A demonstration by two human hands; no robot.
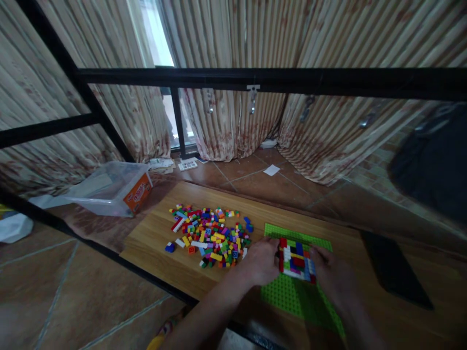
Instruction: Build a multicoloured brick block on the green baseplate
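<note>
A flat rectangular build of toy building bricks (297, 262), in red, blue, white, yellow and other colours, is between my two hands over the green studded baseplate (282, 294). My left hand (260, 261) grips its left edge, with the fingers partly hidden behind the wrist and knuckles. At the opposite edge my right hand (332, 270) is closed on the build, thumb side toward it. I cannot tell whether the build is pressed on the baseplate or held just above it. To the left lies a spread pile of loose bricks (211, 236) in many colours.
The wooden table (153, 243) carries a dark flat panel (396, 267) at the right. On the tiled floor stands a clear plastic bin (109, 192) with an orange label. A black metal frame bar (226, 78) crosses in front of the curtains (237, 39).
</note>
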